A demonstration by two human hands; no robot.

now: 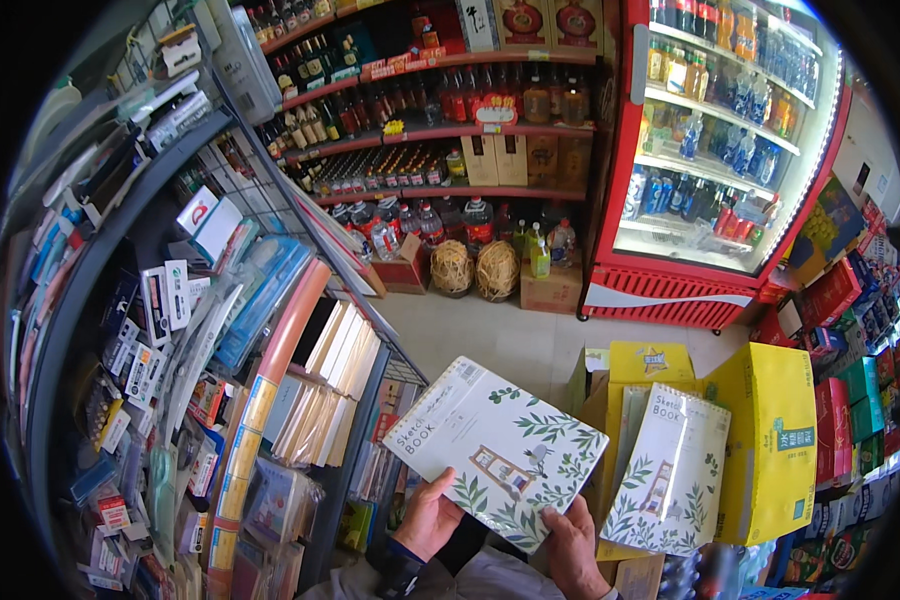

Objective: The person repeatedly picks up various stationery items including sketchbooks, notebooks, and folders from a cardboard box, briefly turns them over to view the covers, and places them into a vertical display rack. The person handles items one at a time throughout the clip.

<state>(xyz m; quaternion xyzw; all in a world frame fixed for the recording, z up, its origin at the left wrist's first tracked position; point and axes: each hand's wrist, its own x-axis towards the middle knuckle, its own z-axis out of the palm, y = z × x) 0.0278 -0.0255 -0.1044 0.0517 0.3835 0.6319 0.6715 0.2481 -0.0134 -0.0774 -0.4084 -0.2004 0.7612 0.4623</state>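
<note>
Shop floor (415, 328) — one sketchbook (500, 452) in two hands (430, 516)

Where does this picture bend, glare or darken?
Head view: bottle shelves curve, the rim is black; head view: the drinks fridge is brightest along its right edge; head view: shine streaks the unheld sketchbook, drawings on the held sketchbook look clear.

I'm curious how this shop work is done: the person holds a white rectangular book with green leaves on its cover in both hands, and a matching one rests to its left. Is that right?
Not quite: the head view shows the matching white leaf-patterned book to the right. The rest stands: the left hand and right hand hold the other book.
</note>
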